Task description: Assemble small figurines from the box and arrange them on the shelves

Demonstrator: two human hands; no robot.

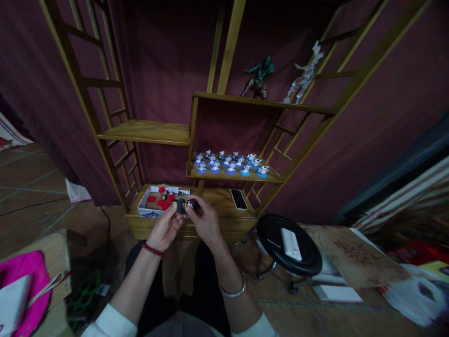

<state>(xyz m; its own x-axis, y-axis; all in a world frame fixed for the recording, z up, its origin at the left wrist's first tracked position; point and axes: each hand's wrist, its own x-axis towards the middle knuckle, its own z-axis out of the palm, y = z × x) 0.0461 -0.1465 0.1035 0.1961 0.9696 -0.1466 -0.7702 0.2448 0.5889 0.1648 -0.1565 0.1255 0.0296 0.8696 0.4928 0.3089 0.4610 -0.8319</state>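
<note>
My left hand (165,230) pinches a round black base (181,206) between thumb and fingers. In my right hand (207,223) is a small black figurine (191,204) with touches of red, white and yellow. Base and figurine meet between my fingertips; I cannot tell whether they are joined. Just behind my left hand is a shallow cardboard box (149,213) with red discs (164,204) and small dark figurine pieces (168,194) inside. Rows of small figurines (230,167), on purple, blue and dark bases, stand on the shelf (224,176) beyond my hands.
A phone (239,199) lies on the cabinet's lower board to the right. Two larger statues, one green (262,75) and one clear (304,77), stand on the upper shelf. A black stool (266,229) holding a white box (291,244) is at the right.
</note>
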